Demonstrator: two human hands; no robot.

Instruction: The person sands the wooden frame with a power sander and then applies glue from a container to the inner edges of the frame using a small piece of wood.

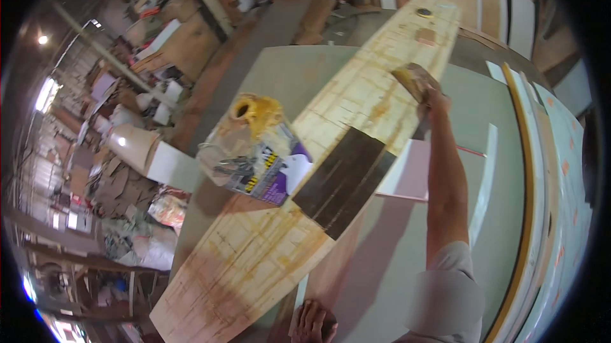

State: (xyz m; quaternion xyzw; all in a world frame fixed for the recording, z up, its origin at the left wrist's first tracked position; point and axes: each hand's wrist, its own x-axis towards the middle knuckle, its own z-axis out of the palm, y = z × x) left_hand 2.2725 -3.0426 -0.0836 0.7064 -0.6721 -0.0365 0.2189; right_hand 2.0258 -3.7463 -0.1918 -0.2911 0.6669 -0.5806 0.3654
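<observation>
My right hand [431,101] grips a glue-stained spreader [410,81] on a long, tapered pale board [388,56] streaked with yellow glue. A dark brown rectangular panel [340,177] lies across the board's middle. On its left side sits an open plastic container [219,152] with yellow drips around its spout and a purple label. A small round dark piece [424,12] and a small tan square [425,36] rest at the board's far end. My left hand [312,321] is at the bottom edge, fingers curled; what they hold is hidden.
The board crosses a large grey-green worktable [484,209]. A pink-white sheet [404,174] lies beneath it. Long strips and stacked sheets [528,216] line the right side. Piled wood offcuts [156,44] and bags [159,241] fill the left; panels [490,6] lean at the back.
</observation>
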